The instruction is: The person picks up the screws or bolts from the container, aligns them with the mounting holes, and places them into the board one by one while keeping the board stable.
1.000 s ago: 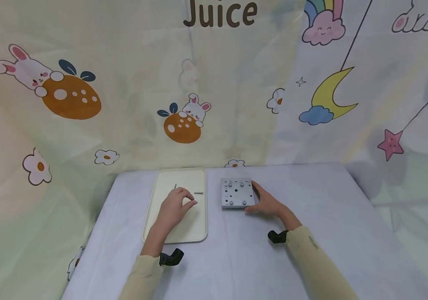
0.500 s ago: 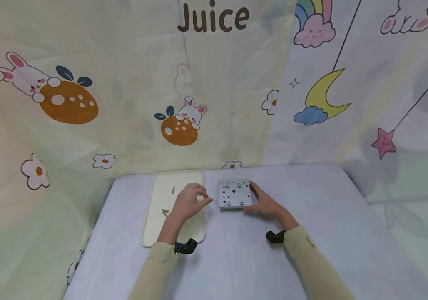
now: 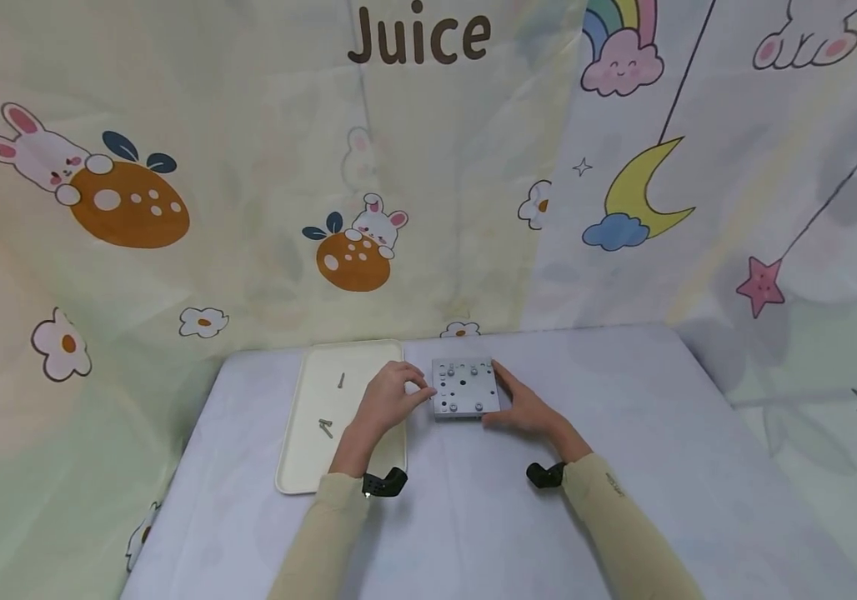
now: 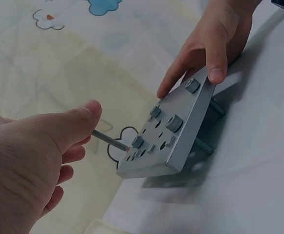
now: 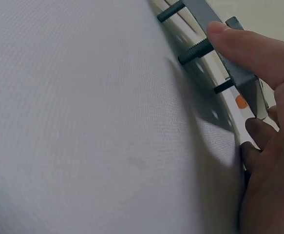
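A square silver metal plate [image 3: 466,395] with several holes stands above the white cloth, and bolts [image 5: 196,50] poke out underneath. My right hand [image 3: 528,412] holds its right edge, with the thumb on the near side and fingers at the far side. At the plate's left edge, my left hand [image 3: 387,398] pinches a thin screw [image 4: 110,140] between thumb and index finger. The screw's far end is at the plate's holes; whether it has entered one I cannot tell. Its head is hidden in the fingers. Bolt heads [image 4: 174,123] stand up from the plate's top.
Left of the plate lies a cream tray [image 3: 301,457], partly under my left forearm. Several loose screws [image 3: 326,428] lie in it, one [image 3: 341,381] farther back. A printed cloth [image 3: 248,208] hangs behind the table.
My left hand has moved right from over the tray to the plate's left edge, carrying the screw. The right hand keeps its hold on the plate. The head view has shifted slightly.
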{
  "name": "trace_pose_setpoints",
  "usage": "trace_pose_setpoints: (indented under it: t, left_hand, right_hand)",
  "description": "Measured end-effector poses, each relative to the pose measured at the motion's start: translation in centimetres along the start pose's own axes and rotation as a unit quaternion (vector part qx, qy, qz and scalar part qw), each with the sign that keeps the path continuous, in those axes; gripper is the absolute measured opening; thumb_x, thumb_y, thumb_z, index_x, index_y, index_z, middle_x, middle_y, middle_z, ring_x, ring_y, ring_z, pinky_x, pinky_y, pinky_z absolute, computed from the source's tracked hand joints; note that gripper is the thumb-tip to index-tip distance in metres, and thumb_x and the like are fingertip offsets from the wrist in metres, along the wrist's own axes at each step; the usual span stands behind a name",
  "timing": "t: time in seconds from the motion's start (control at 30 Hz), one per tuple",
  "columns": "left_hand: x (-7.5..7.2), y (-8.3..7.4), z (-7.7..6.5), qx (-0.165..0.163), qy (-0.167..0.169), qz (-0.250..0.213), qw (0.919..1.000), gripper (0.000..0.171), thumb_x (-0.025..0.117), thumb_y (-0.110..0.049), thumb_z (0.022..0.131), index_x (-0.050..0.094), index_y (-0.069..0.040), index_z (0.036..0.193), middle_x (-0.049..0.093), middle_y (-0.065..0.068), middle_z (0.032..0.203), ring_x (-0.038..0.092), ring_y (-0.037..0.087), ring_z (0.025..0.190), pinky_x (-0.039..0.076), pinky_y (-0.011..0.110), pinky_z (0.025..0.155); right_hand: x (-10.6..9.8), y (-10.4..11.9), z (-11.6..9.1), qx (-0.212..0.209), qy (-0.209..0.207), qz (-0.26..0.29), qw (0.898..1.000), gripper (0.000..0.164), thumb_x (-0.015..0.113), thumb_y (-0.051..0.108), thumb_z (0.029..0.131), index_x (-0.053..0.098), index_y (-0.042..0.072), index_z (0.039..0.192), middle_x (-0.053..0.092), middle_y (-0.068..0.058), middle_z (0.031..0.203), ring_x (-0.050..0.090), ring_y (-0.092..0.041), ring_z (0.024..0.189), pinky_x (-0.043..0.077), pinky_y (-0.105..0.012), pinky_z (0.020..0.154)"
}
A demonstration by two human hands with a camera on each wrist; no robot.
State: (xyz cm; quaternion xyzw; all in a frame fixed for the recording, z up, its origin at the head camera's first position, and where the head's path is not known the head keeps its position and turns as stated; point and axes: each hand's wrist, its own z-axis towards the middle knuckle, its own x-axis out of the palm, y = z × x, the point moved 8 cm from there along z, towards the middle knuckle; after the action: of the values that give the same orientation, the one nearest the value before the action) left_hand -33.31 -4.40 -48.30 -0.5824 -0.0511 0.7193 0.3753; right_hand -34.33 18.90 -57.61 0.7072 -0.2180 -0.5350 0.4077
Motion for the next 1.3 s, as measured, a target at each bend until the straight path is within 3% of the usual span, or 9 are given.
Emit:
trace_pose_setpoints:
  t: [0.2, 0.4, 0.63, 0.87, 1.3]
  left_hand:
    - [0.6, -0.4, 0.9, 0.002, 0.007, 0.001, 1.0, 0.018, 0.077, -0.038, 0.083, 0.075, -0.022, 0.076, 0.066, -0.008, 0.096, 0.056, 0.014, 0.101, 0.049, 0.035, 0.085]
    - [1.4, -0.6, 1.1, 0.0, 0.028, 0.003, 0.9996, 0.018, 0.076, -0.039, 0.084, 0.074, -0.023, 0.075, 0.066, -0.01, 0.095, 0.056, 0.013, 0.099, 0.049, 0.033, 0.083]
    - [2.1, -0.5, 1.4, 0.006, 0.031, -0.005, 0.9995, 0.018, 0.076, -0.04, 0.084, 0.073, -0.023, 0.078, 0.066, -0.01, 0.095, 0.057, 0.013, 0.099, 0.049, 0.034, 0.085]
    - [3.3, 0.0, 1.1, -0.017, 0.055, -0.02, 0.9982, 0.017, 0.075, -0.041, 0.084, 0.071, -0.026, 0.077, 0.064, -0.014, 0.093, 0.056, 0.011, 0.096, 0.05, 0.031, 0.081]
    - [3.4, 0.0, 1.3, -0.023, 0.054, 0.002, 0.9982, 0.016, 0.075, -0.04, 0.085, 0.073, -0.024, 0.081, 0.065, -0.011, 0.097, 0.058, 0.011, 0.1, 0.049, 0.032, 0.085]
  right_hand:
    - [-0.3, 0.0, 0.4, 0.005, -0.014, 0.016, 1.0, 0.121, 0.087, 0.045, 0.068, 0.009, 0.02, 0.157, 0.019, -0.009, 0.159, 0.014, -0.028, 0.146, 0.012, -0.05, 0.114]
    - [0.0, -0.4, 0.4, 0.004, -0.003, 0.01, 1.0, 0.12, 0.085, 0.048, 0.069, 0.009, 0.022, 0.157, 0.022, -0.01, 0.158, 0.016, -0.027, 0.145, 0.015, -0.051, 0.113]
    - [-0.4, -0.1, 0.2, -0.002, -0.019, 0.01, 1.0, 0.117, 0.086, 0.043, 0.071, 0.009, 0.026, 0.157, 0.025, -0.01, 0.157, 0.017, -0.028, 0.145, 0.016, -0.052, 0.113]
    - [0.1, -0.4, 0.4, -0.003, -0.004, 0.016, 1.0, 0.119, 0.086, 0.046, 0.07, 0.007, 0.024, 0.157, 0.026, -0.012, 0.157, 0.018, -0.03, 0.144, 0.015, -0.054, 0.112]
    - [0.2, -0.6, 0.4, 0.01, -0.008, 0.024, 1.0, 0.117, 0.086, 0.042, 0.071, 0.009, 0.027, 0.157, 0.028, -0.01, 0.156, 0.019, -0.028, 0.144, 0.016, -0.053, 0.113]
